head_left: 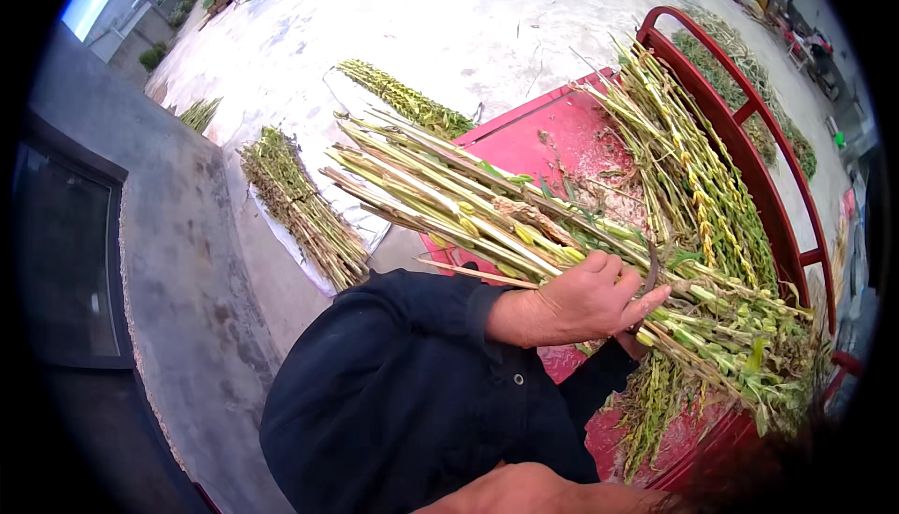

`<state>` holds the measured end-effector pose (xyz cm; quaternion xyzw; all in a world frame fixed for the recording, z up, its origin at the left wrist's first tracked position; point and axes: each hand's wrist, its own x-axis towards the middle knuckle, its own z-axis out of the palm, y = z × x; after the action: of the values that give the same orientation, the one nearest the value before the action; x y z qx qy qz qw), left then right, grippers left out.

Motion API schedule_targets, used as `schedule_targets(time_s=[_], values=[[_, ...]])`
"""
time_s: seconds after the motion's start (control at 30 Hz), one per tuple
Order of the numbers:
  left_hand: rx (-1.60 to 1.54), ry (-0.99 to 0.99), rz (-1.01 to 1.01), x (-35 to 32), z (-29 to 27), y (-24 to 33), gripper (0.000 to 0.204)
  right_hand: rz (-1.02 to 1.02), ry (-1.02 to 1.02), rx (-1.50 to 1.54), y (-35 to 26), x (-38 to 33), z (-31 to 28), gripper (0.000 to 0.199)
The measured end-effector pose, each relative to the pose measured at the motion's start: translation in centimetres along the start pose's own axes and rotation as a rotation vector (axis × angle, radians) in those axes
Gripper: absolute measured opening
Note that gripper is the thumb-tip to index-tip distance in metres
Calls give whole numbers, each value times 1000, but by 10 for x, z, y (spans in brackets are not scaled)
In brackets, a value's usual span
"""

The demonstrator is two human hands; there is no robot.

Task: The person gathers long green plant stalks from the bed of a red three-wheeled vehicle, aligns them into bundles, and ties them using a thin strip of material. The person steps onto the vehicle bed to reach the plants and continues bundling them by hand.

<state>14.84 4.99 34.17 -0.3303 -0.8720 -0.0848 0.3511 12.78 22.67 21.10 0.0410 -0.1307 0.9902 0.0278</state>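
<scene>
My left hand (585, 301), coming out of a dark sleeve, is closed around a thick bundle of long green stalks (449, 200). The bundle lies slanted, its cut ends pointing up left and its leafy, podded tops (740, 345) hanging down right over the red cart. A thin dark curved strip (649, 275) crosses the bundle by my fingers. My right hand (635, 344) is almost wholly hidden under the bundle; only a fingertip and a dark sleeve show.
A red cart (534, 139) with a red tubular rail (749, 163) holds a heap of more stalks (688, 163). Other bundles (300, 205) lie on a white sheet on the concrete yard. A grey wall with a dark window (66, 252) is at left.
</scene>
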Motion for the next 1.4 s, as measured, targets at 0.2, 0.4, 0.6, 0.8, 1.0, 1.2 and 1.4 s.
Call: schedule_targets(time_s=[0.2, 0.4, 0.6, 0.8, 1.0, 1.2, 1.4], values=[[32, -71, -210, -69, -9, -29, 43, 213, 14, -141, 53, -14, -39, 67], [-139, -281, -426, -148, -55, -86, 72, 413, -13, -237, 133, -15, -56, 68], [-397, -180, -623, -254, -179, -164, 108, 591, -51, -339, 260, -24, -49, 68], [-20, -678, -1206, -439, -267, -218, 110, 885, -71, -325, 422, -38, -26, 70], [-73, -443, -1554, -575, -244, -229, 97, 1126, -66, -507, 598, -31, -35, 80], [-76, -129, -1886, -647, -162, -241, 89, 1437, -230, -562, 780, -9, -18, 62], [-66, 153, -2156, -704, -76, -322, 90, 1674, -565, -686, 976, 13, -23, 64]])
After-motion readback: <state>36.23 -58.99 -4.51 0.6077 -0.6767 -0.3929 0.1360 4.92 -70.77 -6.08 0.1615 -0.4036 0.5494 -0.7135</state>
